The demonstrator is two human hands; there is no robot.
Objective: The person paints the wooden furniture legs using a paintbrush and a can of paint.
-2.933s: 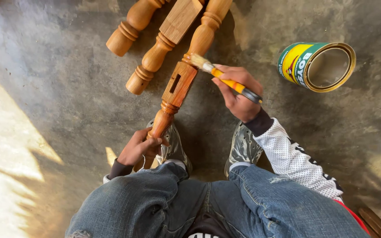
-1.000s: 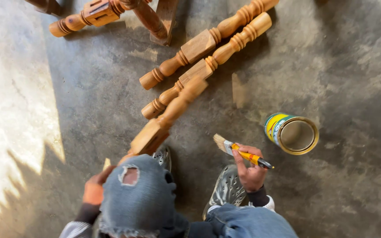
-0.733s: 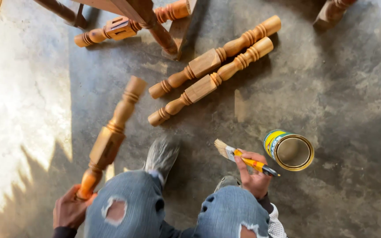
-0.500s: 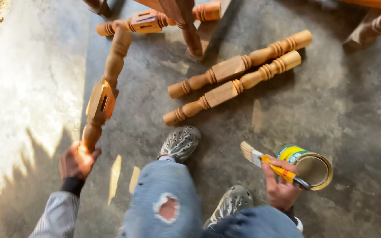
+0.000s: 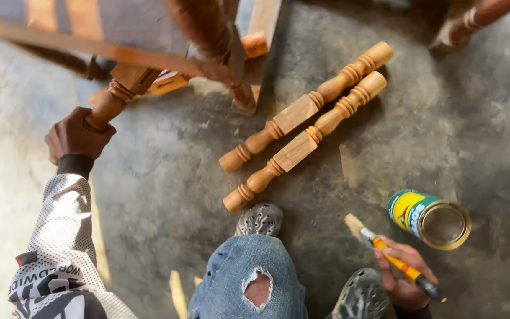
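My left hand [image 5: 75, 135] grips the lower end of a turned wooden leg [image 5: 119, 90], stretched out to the far left; its upper part is hidden under a dark wooden furniture frame [image 5: 90, 36]. At the lower right, my right hand [image 5: 407, 276] holds a paintbrush [image 5: 385, 255] with a yellow and black handle, bristles pointing up and left, just left of an open tin can [image 5: 434, 218] lying on its side. Two unvarnished turned legs [image 5: 302, 125] lie side by side on the concrete floor between my hands.
Another turned leg [image 5: 175, 80] lies under the furniture frame, partly hidden. A wooden furniture foot [image 5: 461, 26] shows at the top right. My knee in torn jeans [image 5: 249, 277] and two grey shoes [image 5: 260, 220] are at the bottom centre.
My left hand has carried the turned leg from in front of my feet out to the far left, under the furniture frame. My right hand with the brush dropped back beside the can.
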